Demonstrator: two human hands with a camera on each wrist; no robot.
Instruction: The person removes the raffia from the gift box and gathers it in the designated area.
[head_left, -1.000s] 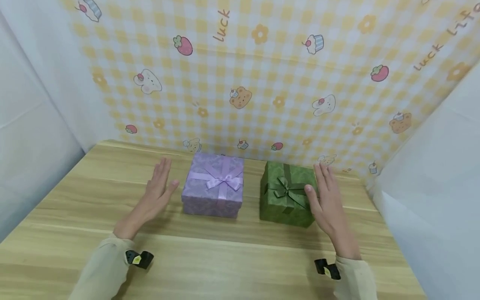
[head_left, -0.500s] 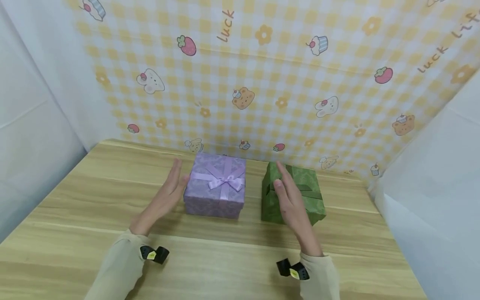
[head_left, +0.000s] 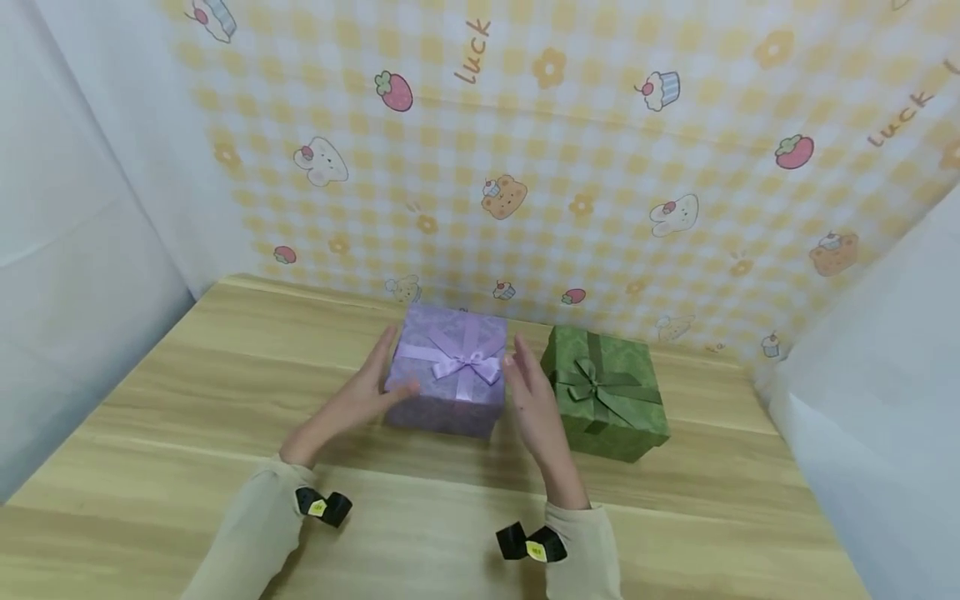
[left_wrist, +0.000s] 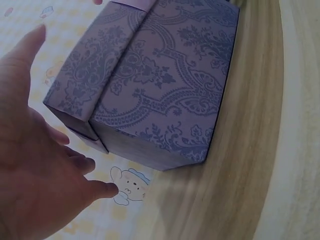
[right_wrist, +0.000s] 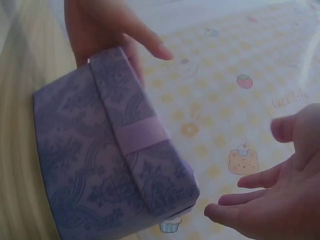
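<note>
A purple patterned gift box (head_left: 450, 408) with a lilac ribbon and bow sits on the wooden table, its lid on. My left hand (head_left: 363, 396) is at its left side, fingers extended, the thumb reaching over the front of the lid in the head view. On the other side, my right hand (head_left: 534, 404) stands close to the box with fingers loosely extended; in the right wrist view a gap shows between that hand (right_wrist: 285, 190) and the box (right_wrist: 80, 150). The left wrist view shows the left hand (left_wrist: 40, 165) spread beside the box's end (left_wrist: 165, 85).
A green gift box (head_left: 611, 408) with a dark green ribbon and bow stands right of the right hand. Behind the wooden table (head_left: 420, 517) hangs a yellow checked cloth (head_left: 450, 150) with cartoon prints. White sheets (head_left: 885, 375) hang at both sides.
The right hand has moved left from the green box to the right side of the purple one. My left hand has moved right, up to the purple box. The view has shifted slightly.
</note>
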